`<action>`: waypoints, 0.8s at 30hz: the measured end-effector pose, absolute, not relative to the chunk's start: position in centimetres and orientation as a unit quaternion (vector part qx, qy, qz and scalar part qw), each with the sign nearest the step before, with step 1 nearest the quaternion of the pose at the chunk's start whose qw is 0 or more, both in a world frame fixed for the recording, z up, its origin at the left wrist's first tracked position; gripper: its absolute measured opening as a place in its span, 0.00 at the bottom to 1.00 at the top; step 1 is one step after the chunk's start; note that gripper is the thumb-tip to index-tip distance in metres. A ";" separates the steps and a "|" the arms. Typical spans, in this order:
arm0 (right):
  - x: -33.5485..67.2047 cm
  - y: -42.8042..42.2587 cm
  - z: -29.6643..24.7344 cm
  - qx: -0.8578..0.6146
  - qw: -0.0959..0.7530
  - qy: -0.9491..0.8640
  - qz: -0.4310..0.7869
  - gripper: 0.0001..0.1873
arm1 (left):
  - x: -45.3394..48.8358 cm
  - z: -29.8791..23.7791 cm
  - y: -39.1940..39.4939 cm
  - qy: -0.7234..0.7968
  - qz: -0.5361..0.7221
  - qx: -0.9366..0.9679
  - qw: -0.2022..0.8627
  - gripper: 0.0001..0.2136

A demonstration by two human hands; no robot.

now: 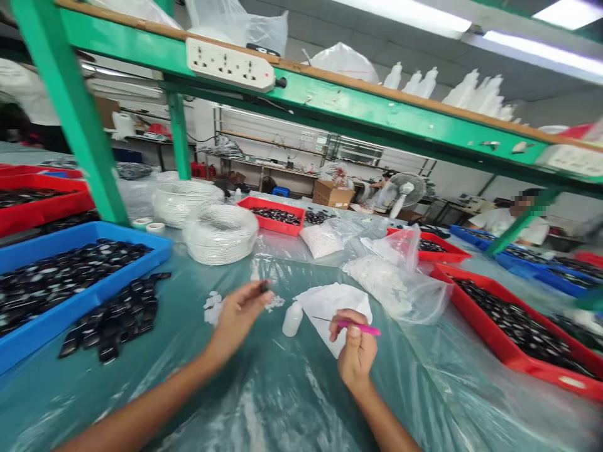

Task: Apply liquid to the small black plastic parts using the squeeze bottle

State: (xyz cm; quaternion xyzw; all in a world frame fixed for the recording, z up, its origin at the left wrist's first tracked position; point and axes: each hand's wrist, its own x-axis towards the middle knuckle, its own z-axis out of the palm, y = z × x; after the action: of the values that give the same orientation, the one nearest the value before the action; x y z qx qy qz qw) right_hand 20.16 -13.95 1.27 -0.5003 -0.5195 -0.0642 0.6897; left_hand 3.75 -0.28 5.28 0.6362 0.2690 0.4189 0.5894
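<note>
My left hand is closed, pinching a small dark piece at its fingertips; motion blurs the piece. In my right hand is a slim pink-handled tool, its thin metal tip pointing left. Under that tip lies a white paper sheet, with a small white bottle standing at its left edge. Small white bits are scattered on the green table cover beside my left hand. Farther left is a loose pile of glossy black pieces.
A blue tray of black pieces is at left, a red tray at right. Wire coils and plastic bags stand behind my hands. A green shelf beam crosses above. Another person sits at far right.
</note>
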 end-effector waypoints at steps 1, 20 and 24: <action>20.4 -13.9 1.3 -0.512 0.677 -0.524 -0.073 0.13 | 3.8 6.4 1.1 0.278 0.415 0.643 0.581 0.23; 21.1 -14.4 3.4 -0.500 0.496 -0.675 -0.221 0.15 | 4.0 9.8 18.2 0.371 0.509 0.671 0.391 0.21; 20.9 -14.4 3.4 -0.505 0.489 -0.673 -0.232 0.16 | 4.5 9.7 17.5 0.357 0.505 0.681 0.392 0.27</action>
State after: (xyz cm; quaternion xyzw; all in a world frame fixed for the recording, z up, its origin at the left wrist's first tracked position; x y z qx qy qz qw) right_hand 20.89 -14.40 3.40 -0.5049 -0.6726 -0.2316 0.4889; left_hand 4.45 17.54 9.66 0.6811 0.3574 0.5050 0.3918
